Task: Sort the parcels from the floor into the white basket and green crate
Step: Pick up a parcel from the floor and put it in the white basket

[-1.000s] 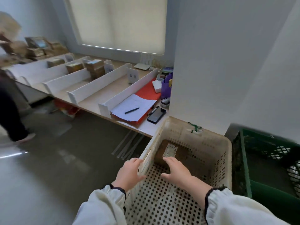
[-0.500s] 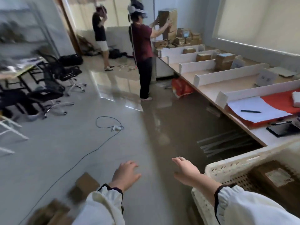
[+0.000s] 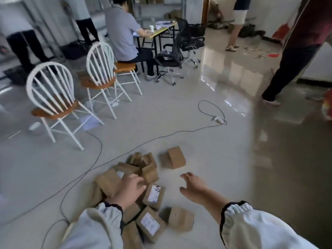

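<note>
On the floor (image 3: 215, 159), just in front of the person, many brown parcels (image 3: 149, 223) lie in a loose pile, and a single parcel (image 3: 173, 159) sits a little apart behind it. The left grip (image 3: 128, 190) hovers over the pile with fingers spread, grasping nothing. The right grip (image 3: 195, 188) is also released, above bare floor beside the pile. The white basket and the green crate are not in this view, so I cannot tell how much is already sorted. Judging by the pile, much of the work is left, and the next pick is not yet made.
</note>
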Action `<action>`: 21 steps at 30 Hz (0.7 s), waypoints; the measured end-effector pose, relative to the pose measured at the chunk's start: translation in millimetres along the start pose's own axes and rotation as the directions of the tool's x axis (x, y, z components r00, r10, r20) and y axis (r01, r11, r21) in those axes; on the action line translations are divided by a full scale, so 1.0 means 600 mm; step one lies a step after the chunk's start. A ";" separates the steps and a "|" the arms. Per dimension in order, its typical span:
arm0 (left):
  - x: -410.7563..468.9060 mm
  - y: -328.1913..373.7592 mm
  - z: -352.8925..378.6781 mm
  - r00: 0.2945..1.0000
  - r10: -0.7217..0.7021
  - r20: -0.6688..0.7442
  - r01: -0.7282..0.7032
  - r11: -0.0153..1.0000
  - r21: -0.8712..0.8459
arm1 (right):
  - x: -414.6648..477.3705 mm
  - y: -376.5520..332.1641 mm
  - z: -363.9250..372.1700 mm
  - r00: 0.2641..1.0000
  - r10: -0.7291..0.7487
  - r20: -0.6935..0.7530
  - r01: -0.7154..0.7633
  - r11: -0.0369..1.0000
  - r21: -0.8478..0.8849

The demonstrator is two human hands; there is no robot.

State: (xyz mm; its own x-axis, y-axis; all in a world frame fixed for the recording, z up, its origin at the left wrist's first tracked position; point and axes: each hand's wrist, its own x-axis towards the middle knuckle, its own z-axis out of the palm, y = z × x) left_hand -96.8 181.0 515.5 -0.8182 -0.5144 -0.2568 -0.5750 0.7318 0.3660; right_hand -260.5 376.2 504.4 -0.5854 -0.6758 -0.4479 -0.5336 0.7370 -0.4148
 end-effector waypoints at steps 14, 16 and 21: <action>0.076 -0.307 0.257 0.956 -0.287 0.061 0.292 0.947 -0.130 | 0.299 -0.074 0.280 0.943 -0.131 0.306 0.221 0.933 -0.283; 0.103 -0.334 0.324 0.948 -0.313 0.055 0.318 0.938 -0.138 | 0.347 -0.064 0.343 0.936 -0.145 0.320 0.248 0.917 -0.311; 0.175 -0.417 0.521 0.943 -0.315 0.105 0.329 0.929 -0.170 | 0.459 -0.018 0.533 0.922 -0.177 0.344 0.296 0.895 -0.333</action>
State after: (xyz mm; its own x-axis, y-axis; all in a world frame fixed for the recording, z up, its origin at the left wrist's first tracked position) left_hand -39.0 83.6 117.0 -0.5906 -0.6691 -0.4511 -0.8033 0.4341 0.4078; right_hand -220.6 180.8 132.5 -0.2350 -0.7551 -0.6120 -0.8545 0.4606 -0.2402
